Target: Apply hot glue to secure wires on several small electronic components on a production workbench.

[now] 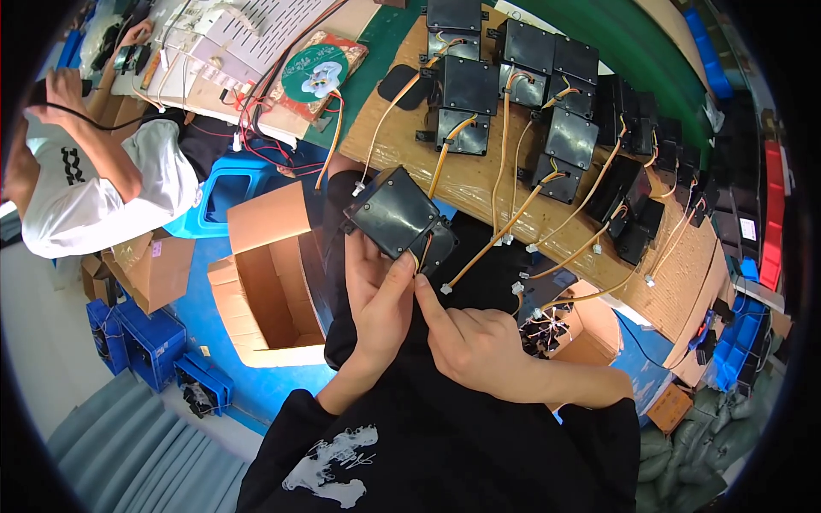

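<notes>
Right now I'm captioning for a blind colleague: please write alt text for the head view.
A person's left hand holds a black box while the right hand points its index finger close to the box's wires. More black boxes with leads lie on a cardboard surface beyond; to the left are an open carton and another person in a white top.

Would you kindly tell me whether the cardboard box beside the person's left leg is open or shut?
Open: the cardboard box has its flaps folded outward, and its inner walls show.
</notes>
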The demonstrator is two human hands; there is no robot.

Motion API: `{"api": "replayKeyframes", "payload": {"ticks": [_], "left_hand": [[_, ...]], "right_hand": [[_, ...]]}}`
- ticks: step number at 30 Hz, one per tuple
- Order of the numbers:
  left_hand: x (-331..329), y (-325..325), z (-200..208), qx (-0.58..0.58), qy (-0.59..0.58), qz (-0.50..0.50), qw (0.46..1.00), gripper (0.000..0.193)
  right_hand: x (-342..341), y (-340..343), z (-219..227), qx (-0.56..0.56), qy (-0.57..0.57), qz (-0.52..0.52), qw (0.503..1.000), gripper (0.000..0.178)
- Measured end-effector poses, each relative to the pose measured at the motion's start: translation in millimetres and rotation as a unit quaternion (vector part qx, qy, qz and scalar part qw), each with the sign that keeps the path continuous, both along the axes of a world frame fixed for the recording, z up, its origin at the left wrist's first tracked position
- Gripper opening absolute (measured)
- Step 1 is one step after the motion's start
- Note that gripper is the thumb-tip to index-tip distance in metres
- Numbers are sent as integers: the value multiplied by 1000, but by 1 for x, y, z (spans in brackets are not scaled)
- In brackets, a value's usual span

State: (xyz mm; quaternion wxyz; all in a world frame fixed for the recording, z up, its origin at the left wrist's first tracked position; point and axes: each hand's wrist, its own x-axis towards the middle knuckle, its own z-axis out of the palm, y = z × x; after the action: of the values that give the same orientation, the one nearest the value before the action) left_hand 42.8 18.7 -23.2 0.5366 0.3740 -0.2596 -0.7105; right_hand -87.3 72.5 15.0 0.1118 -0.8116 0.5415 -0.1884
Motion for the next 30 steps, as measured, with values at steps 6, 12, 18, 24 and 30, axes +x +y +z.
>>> {"api": "replayKeyframes", "payload": {"ticks": [6, 12, 18, 24, 30], "left_hand": [[0, -1, -4, 20, 53, 11, 998, 59], [0, 3, -6, 34, 58, -3, 998, 55], [1, 2, -2, -12, 48, -17, 999, 59], [-2, 1, 2, -48, -44, 3, 998, 55], [-3, -1, 3, -42, -36, 17, 998, 54]], "right_hand": [[-10, 5, -4, 17, 15, 22, 1000, 56], [-22, 6, -1, 51, -14, 34, 998, 57], [-25, -1, 11, 155, -226, 3, 962, 54], [-22, -5, 19, 324, -378, -18, 867, 55], [-8, 0, 11, 270, -415, -65, 866, 52]]}}
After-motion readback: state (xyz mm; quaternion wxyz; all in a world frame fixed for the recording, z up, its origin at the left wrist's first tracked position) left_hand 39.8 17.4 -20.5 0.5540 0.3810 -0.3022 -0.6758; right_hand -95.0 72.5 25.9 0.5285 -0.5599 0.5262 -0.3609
